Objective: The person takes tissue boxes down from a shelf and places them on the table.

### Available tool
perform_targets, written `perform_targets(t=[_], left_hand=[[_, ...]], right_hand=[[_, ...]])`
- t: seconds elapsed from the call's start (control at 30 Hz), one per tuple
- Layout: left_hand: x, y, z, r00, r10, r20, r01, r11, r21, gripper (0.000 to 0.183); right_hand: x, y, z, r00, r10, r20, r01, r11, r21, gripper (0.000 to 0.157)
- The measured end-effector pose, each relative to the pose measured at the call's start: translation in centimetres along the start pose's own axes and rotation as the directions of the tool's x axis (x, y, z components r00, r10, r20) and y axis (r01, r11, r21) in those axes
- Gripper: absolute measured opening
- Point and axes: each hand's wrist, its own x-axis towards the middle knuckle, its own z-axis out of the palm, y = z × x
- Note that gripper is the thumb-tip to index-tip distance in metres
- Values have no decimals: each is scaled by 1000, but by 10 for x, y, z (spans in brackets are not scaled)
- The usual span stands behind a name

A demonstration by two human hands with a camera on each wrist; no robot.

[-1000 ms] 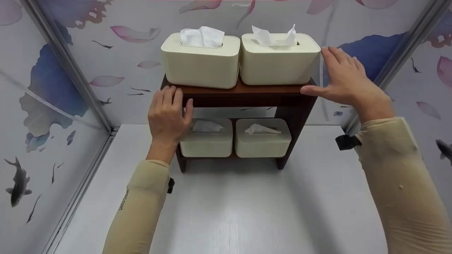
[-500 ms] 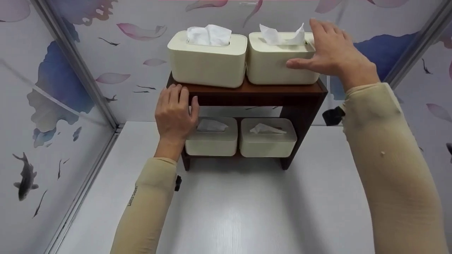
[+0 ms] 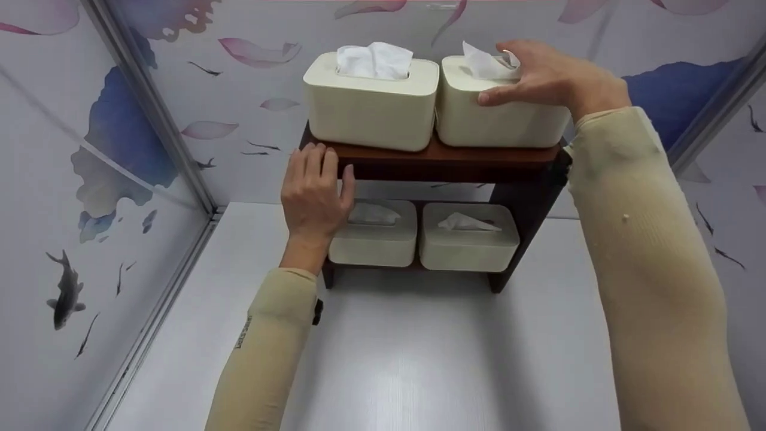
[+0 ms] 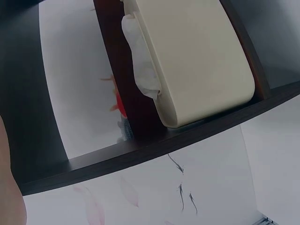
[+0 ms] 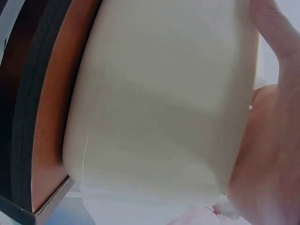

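A brown wooden two-tier shelf [image 3: 389, 157] bears cream tissue boxes on both levels. My right hand [image 3: 553, 75] spans the top of the upper right tissue box [image 3: 499, 123], thumb on its front top edge and fingers reaching over toward the back; the fingertips are hidden. White tissue sticks up beside that hand. In the right wrist view, the box's front face [image 5: 159, 103] fills the middle. My left hand [image 3: 316, 191] rests at the shelf's left top corner, fingers on the front edge and thumb apart. Next to it stands the upper left tissue box [image 3: 368, 114].
The lower tier carries a left tissue box [image 3: 374, 239] and a right tissue box [image 3: 470, 242], both with tissue showing. A white tabletop [image 3: 395, 359] lies under the shelf. Printed panels [image 3: 251, 108] with metal frame posts enclose the back and sides.
My right hand has moved left from beside the upper right tissue box onto its top. My left hand stays at the shelf corner. The head view has shifted slightly, moving everything rightward.
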Motion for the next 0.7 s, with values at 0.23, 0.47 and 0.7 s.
perform_targets(t=[0.23, 0.47, 0.7], left_hand=[[1, 3, 1, 1000, 0, 10, 0, 1000, -7, 37], [1, 1, 2, 1000, -5, 4, 5, 1000, -17, 40], [-2, -1, 3, 1000, -12, 18, 12, 1000, -14, 41]], right_hand=[[4, 0, -3, 992, 41, 123, -47, 998, 46, 102], [12, -6, -1, 989, 2, 147, -2, 1000, -6, 106], [15, -14, -2, 981, 96, 171, -85, 994, -71, 114]])
